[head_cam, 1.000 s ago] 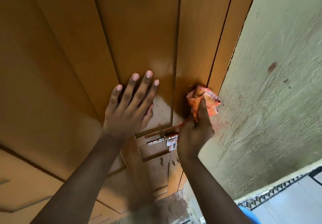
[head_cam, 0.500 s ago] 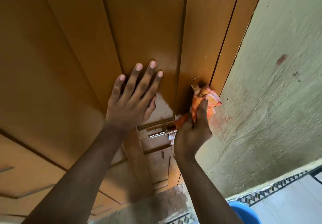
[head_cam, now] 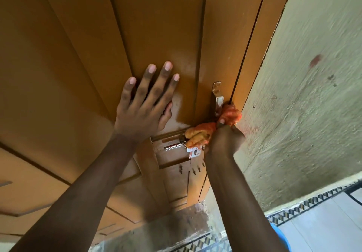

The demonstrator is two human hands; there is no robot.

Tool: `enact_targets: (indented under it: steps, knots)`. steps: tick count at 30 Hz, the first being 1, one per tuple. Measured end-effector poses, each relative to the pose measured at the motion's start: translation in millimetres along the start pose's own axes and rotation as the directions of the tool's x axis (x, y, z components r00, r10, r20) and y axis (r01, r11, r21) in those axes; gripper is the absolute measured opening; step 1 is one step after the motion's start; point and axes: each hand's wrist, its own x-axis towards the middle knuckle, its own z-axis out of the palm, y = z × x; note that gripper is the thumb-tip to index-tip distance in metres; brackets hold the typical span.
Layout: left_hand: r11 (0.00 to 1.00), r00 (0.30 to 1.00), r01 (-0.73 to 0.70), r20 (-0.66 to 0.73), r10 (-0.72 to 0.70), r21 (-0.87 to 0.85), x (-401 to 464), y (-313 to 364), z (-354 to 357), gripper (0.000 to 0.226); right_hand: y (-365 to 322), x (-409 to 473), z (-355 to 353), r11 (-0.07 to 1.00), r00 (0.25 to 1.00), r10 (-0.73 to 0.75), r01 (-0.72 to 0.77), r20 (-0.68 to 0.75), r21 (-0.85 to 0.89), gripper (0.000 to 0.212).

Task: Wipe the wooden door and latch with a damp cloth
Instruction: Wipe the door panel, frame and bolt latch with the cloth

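The brown panelled wooden door point(head_cam: 156, 26) fills the left and middle of the head view. My left hand point(head_cam: 147, 102) lies flat on it, fingers spread, holding nothing. My right hand point(head_cam: 223, 140) grips a crumpled orange cloth point(head_cam: 213, 128) and presses it on the door's right edge. A brass handle point(head_cam: 217, 97) stands out just above the cloth, its lower end covered by it. The silver sliding latch bolt point(head_cam: 174, 146) lies just left of my right hand, partly hidden by the cloth.
A rough greenish wall point(head_cam: 303, 95) runs along the right of the door frame. Below it is a patterned tile border point(head_cam: 305, 206) and pale floor tiles. A blue object point(head_cam: 278, 232) shows behind my right forearm. Concrete threshold point(head_cam: 166, 230) at the door's foot.
My right hand has slid the cloth down the door's edge, baring the brass handle above it. My left hand has stayed flat on the panel.
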Motion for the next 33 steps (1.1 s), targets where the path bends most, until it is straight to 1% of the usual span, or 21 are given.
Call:
enact_targets:
  steps: [1,5,6,8,10,12,14,16,18,19,20,21,23,24,26,28,29,30,32,33]
  knots:
    - [1.000,1.000,-0.001,0.001,0.001,-0.005,-0.1,0.4,-0.6,0.068,-2.9,-0.9,0.1,1.000,1.000,0.018,-0.018,0.017,-0.001,0.017]
    - [1.000,1.000,-0.002,0.006,0.002,0.001,-0.5,0.5,0.8,0.067,-1.9,-12.5,-13.4,0.999,0.996,-0.034,0.030,0.087,0.043,0.016]
    - [1.000,1.000,-0.004,0.006,0.004,0.006,-0.6,0.0,1.0,0.068,-1.6,-9.1,-13.7,0.999,0.997,-0.023,0.019,0.080,0.048,0.017]
    - [1.000,1.000,-0.009,0.005,0.009,-0.001,-0.7,-0.5,0.7,0.069,-3.6,2.5,-8.3,0.997,0.998,0.061,-0.062,0.027,0.036,0.027]
    - [1.000,1.000,-0.018,0.007,0.019,-0.016,-0.6,0.8,0.0,0.069,-5.7,5.5,-7.3,0.995,0.995,0.097,-0.098,0.040,0.029,0.034]
    - [1.000,1.000,-0.014,0.014,0.014,-0.011,-2.2,0.5,0.9,0.069,-4.8,-0.6,-10.6,0.995,0.991,0.065,-0.073,0.113,0.065,0.031]
    - [1.000,1.000,-0.018,0.016,0.018,-0.005,-1.9,0.2,2.1,0.069,-1.1,-5.7,-15.3,0.994,0.991,0.012,-0.026,0.131,0.104,0.025]
    - [1.000,1.000,-0.016,0.019,0.016,0.000,-0.8,-1.1,1.8,0.069,0.1,-6.7,-13.7,0.999,0.995,0.002,-0.006,0.102,0.042,0.032]
    - [1.000,1.000,-0.011,0.022,0.011,-0.014,-0.7,-0.9,0.8,0.069,-6.4,-6.6,-15.1,1.000,0.994,0.009,-0.007,0.106,-0.026,0.030]
    - [1.000,1.000,-0.015,0.027,0.015,-0.015,-1.0,-0.7,1.3,0.069,-11.1,-11.5,-14.9,1.000,0.993,-0.006,0.006,0.116,0.005,0.026]
    - [1.000,0.999,-0.016,0.035,0.016,-0.014,-1.2,0.7,1.9,0.069,-13.9,-17.0,-16.7,0.996,0.991,-0.063,0.055,0.121,0.065,0.021]
    - [1.000,0.999,-0.019,0.042,0.019,-0.014,-1.4,0.6,2.4,0.069,-14.2,-23.3,-18.0,0.987,0.983,-0.153,0.146,0.104,0.073,0.016]
    - [0.999,0.999,-0.030,0.045,0.031,-0.018,-1.4,-1.2,2.8,0.069,-7.1,-34.8,-17.4,0.928,0.931,-0.360,0.364,0.062,-0.075,0.018]
    - [0.999,0.999,-0.033,0.041,0.033,-0.019,-0.8,-2.5,2.5,0.069,-0.1,-37.3,-14.9,0.892,0.904,-0.424,0.428,0.061,-0.142,0.020]
    - [0.999,0.999,-0.024,0.030,0.025,-0.030,0.3,-2.7,1.5,0.068,10.5,-35.3,-11.4,0.879,0.905,-0.421,0.422,0.052,-0.225,0.020]
    - [0.999,1.000,-0.018,0.021,0.019,-0.035,-0.7,-1.7,2.4,0.068,7.6,-31.4,-10.0,0.897,0.919,-0.391,0.393,0.052,-0.201,0.021]
    - [0.999,1.000,-0.022,0.018,0.022,-0.027,-0.8,-1.2,3.2,0.067,2.8,-31.7,-8.4,0.894,0.910,-0.411,0.414,0.054,-0.171,0.020]
    - [0.999,0.999,-0.028,0.015,0.028,-0.021,-0.1,-1.0,3.8,0.068,-1.7,-32.9,-6.9,0.875,0.887,-0.458,0.462,0.063,-0.143,0.021]
    - [0.999,0.999,-0.032,0.013,0.032,-0.026,0.3,-2.1,3.8,0.068,-7.5,-39.6,-3.8,0.810,0.818,-0.570,0.575,0.080,-0.116,0.035]
    - [0.999,1.000,-0.029,0.011,0.029,-0.029,-0.4,-2.8,3.9,0.068,-4.9,-39.4,-3.8,0.785,0.793,-0.603,0.609,0.088,-0.117,0.041]
